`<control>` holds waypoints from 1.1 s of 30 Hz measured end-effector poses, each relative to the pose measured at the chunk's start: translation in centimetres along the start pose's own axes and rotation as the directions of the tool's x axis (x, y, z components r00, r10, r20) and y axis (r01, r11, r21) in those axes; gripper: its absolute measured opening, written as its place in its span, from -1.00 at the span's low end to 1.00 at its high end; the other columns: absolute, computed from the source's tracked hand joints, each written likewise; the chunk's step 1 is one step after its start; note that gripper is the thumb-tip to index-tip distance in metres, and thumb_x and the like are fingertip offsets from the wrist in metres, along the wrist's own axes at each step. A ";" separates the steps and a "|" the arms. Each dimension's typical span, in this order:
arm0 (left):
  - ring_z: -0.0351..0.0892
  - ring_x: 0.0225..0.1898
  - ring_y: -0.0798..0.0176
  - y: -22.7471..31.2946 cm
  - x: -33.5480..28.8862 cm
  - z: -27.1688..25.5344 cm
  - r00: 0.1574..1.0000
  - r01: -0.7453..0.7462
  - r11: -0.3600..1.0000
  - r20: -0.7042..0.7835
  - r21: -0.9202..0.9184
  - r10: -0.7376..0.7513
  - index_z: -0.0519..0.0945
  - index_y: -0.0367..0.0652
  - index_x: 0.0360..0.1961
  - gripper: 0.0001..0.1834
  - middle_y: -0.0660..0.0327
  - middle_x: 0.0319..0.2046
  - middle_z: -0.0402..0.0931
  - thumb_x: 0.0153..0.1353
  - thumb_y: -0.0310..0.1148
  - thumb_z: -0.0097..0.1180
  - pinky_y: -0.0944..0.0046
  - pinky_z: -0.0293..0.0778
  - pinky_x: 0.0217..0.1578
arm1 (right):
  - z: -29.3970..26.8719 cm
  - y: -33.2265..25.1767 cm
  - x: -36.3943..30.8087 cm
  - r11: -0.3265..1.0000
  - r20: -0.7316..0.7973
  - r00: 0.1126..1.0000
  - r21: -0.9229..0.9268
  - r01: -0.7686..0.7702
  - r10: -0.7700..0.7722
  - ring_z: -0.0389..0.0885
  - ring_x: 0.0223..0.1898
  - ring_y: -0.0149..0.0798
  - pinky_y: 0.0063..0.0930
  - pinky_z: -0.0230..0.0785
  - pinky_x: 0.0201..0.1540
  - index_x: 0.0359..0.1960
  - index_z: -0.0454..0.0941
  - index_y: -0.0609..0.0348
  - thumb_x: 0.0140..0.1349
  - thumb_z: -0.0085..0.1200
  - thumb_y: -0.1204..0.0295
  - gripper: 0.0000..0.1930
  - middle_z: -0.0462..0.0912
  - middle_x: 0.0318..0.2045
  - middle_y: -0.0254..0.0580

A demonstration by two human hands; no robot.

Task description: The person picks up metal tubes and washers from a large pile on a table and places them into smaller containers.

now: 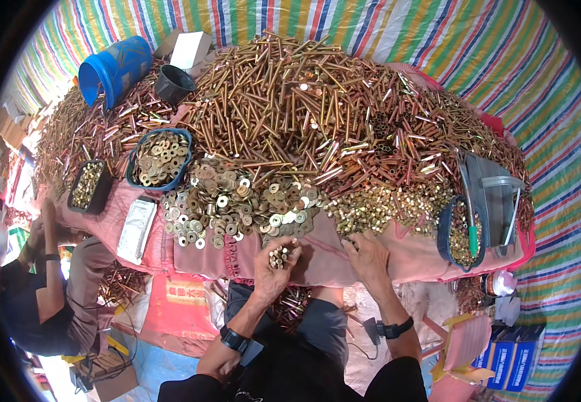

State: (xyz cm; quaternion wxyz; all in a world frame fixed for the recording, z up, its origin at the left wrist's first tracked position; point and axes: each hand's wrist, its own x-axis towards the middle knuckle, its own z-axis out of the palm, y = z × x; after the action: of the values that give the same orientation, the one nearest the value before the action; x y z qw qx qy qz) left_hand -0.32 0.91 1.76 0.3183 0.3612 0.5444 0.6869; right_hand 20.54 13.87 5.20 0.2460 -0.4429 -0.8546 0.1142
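Note:
My left hand (276, 268) is closed round a bundle of brass-coloured bolts (279, 257), whose round ends point up. It is at the table's near edge, just below a heap of flat washers (237, 201). To its right, my right hand (368, 256) has its fingers bent together at the near edge of a pile of small gold nuts (384, 209). Its fingertips touch or nearly touch the nuts, and what they pinch is too small to make out. Behind both hands rises a large heap of long bolts and metal sleeves (270, 100).
A blue basin of washers (161, 159) and a black tray of nuts (87, 187) stand left. Nearer lies a silver box (136, 230). At right are a blue container of nuts (461, 231) and a grey bin (495, 194). Another person's arm (50, 261) is far left.

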 end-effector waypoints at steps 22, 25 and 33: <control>0.69 -0.13 0.18 0.9 0.6 -0.6 0.979 -0.151 0.974 0.161 0.166 0.124 0.73 -0.24 0.03 -0.64 0.13 -0.17 0.69 0.21 -0.70 0.33 0.26 0.56 -0.05 | 1.5 -7.4 1.6 0.715 0.229 0.970 0.692 -0.100 -0.086 0.74 -0.37 -0.41 -0.54 0.57 -0.36 0.08 0.61 0.33 0.55 0.14 0.37 -0.74 0.74 -0.28 -0.19; 0.71 -0.11 0.15 0.9 0.6 -0.6 0.979 -0.155 0.974 0.158 0.166 0.129 0.72 -0.23 0.04 -0.64 0.12 -0.16 0.70 0.21 -0.69 0.33 0.25 0.57 -0.03 | 1.8 -7.2 1.4 0.557 0.329 0.944 0.785 -0.271 -0.004 0.73 -0.35 -0.43 -0.59 0.56 -0.30 0.11 0.59 0.37 0.55 0.15 0.39 -0.72 0.74 -0.27 -0.17; 0.70 -0.13 0.16 0.8 0.6 -0.8 0.979 -0.157 0.972 0.161 0.176 0.129 0.72 -0.22 0.03 -0.68 0.13 -0.17 0.69 0.24 -0.64 0.35 0.24 0.57 -0.05 | 1.2 -7.5 1.8 0.763 0.032 0.965 0.620 0.186 -0.262 0.72 -0.28 -0.30 -0.45 0.57 -0.23 0.04 0.65 0.31 0.48 0.19 0.48 -0.79 0.69 -0.18 -0.09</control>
State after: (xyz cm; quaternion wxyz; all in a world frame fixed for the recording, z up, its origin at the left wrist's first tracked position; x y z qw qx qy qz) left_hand -1.38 0.85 2.53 0.2721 0.4779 0.5540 0.6250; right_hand 13.75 11.02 7.86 0.3372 -0.2266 -0.8311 0.3796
